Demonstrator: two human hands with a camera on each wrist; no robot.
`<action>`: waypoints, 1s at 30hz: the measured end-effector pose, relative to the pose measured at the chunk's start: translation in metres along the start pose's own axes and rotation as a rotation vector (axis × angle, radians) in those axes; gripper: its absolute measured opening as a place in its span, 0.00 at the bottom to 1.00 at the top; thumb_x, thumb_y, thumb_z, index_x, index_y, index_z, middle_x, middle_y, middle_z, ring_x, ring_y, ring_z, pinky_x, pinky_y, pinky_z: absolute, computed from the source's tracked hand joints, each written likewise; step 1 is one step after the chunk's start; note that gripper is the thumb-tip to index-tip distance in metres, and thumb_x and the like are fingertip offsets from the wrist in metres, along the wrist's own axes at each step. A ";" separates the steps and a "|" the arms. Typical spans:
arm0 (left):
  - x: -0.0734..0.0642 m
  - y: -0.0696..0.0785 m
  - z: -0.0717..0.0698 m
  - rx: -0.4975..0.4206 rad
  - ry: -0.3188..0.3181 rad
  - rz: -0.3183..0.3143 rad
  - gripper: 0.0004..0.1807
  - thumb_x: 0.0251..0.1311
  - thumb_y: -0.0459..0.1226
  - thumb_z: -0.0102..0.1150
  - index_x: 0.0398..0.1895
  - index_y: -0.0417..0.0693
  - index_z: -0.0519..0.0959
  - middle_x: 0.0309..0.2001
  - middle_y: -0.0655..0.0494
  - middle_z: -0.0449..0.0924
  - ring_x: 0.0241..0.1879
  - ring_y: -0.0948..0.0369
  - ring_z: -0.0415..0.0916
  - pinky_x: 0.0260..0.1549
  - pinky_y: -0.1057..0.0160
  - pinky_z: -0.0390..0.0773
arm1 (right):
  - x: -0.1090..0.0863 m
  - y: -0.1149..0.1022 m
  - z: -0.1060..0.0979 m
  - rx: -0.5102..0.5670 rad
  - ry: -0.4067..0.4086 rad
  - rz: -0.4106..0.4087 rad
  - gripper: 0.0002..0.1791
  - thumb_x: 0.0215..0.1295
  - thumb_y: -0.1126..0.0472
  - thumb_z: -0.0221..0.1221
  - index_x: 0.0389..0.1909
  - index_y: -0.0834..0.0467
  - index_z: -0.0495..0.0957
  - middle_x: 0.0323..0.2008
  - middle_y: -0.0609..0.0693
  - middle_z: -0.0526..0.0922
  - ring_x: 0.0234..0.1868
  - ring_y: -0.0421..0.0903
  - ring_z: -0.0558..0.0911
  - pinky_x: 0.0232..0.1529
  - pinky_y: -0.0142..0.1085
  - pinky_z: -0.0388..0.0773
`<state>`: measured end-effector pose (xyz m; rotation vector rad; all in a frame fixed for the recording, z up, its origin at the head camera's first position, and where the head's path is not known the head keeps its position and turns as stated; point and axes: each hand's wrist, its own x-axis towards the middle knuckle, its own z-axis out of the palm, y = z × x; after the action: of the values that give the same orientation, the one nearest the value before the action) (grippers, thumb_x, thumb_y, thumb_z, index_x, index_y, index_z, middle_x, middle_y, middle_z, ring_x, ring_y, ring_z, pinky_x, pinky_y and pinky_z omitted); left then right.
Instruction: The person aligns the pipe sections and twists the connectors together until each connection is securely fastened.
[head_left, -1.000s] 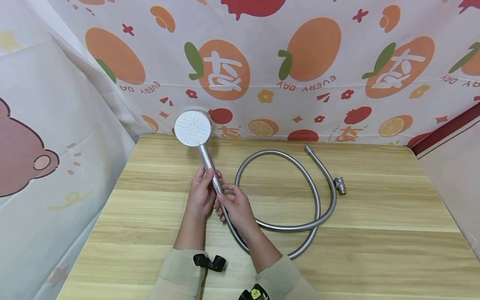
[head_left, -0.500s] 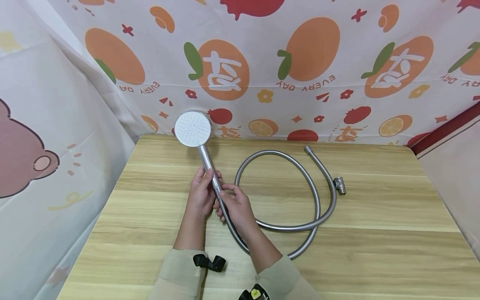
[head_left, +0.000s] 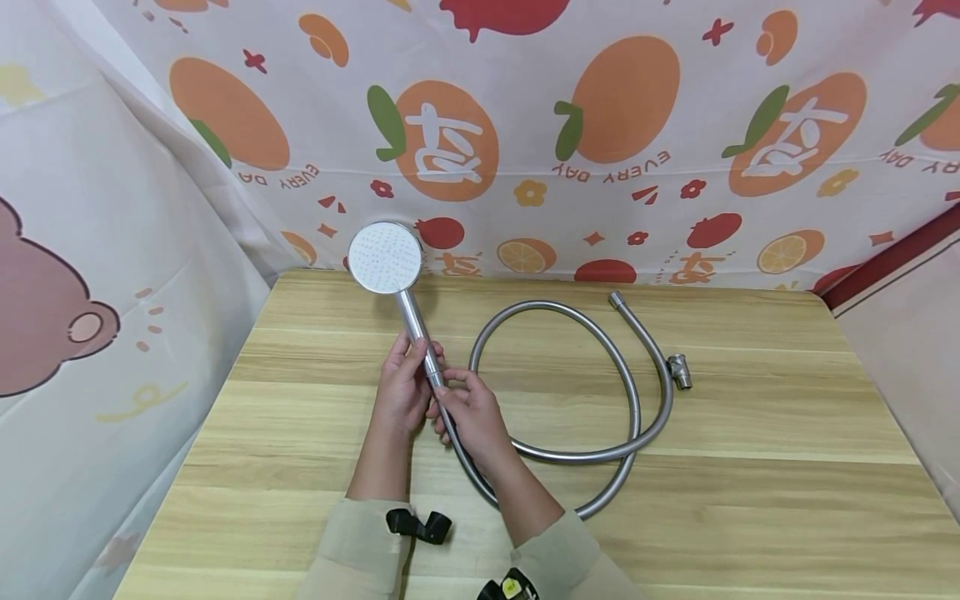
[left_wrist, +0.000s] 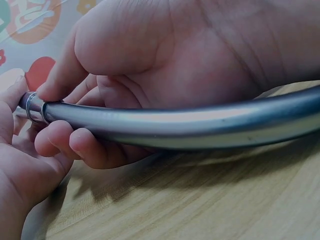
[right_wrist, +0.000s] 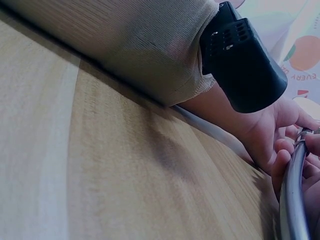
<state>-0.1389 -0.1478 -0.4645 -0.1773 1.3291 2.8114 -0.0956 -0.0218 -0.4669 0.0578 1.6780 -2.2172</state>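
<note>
A chrome hand shower with a round white spray face leans up and to the left in the head view. My left hand grips the lower part of its handle. Just below, my right hand pinches the end of a grey metal shower hose, right at the joint with the handle. Ringed metal marks that joint in the left wrist view, where thumb and fingers close around the hose. Some right-hand fingers are hidden behind the hose.
The hose loops over the wooden table, its other end lying near the back. Beside it lies a small metal fitting. A fruit-print cloth hangs behind the table. A black wrist camera sits on the left sleeve.
Both hands stay in place on the handle and the hose end. Only the right thumb shifts slightly at the joint.
</note>
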 end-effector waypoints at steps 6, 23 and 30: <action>0.001 -0.001 -0.001 -0.010 -0.004 -0.002 0.16 0.70 0.40 0.55 0.59 0.53 0.72 0.31 0.56 0.79 0.32 0.63 0.76 0.35 0.69 0.79 | -0.001 -0.001 0.001 0.037 0.015 0.013 0.14 0.76 0.56 0.50 0.58 0.52 0.72 0.29 0.63 0.82 0.18 0.43 0.77 0.15 0.31 0.75; 0.001 -0.001 -0.002 0.011 -0.027 -0.001 0.16 0.70 0.40 0.54 0.59 0.54 0.72 0.32 0.56 0.80 0.33 0.63 0.76 0.36 0.70 0.78 | 0.003 0.005 0.000 -0.015 0.010 -0.015 0.22 0.65 0.60 0.64 0.58 0.53 0.70 0.27 0.58 0.83 0.19 0.42 0.77 0.16 0.30 0.74; 0.000 0.000 0.000 0.002 -0.012 -0.011 0.19 0.70 0.40 0.54 0.63 0.54 0.70 0.32 0.56 0.79 0.32 0.63 0.76 0.36 0.70 0.79 | 0.000 0.001 0.000 0.029 -0.005 0.011 0.17 0.73 0.57 0.55 0.59 0.51 0.70 0.28 0.59 0.82 0.18 0.42 0.76 0.16 0.31 0.75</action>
<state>-0.1393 -0.1481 -0.4650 -0.1660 1.3239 2.7979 -0.0958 -0.0216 -0.4678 0.0683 1.6388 -2.2324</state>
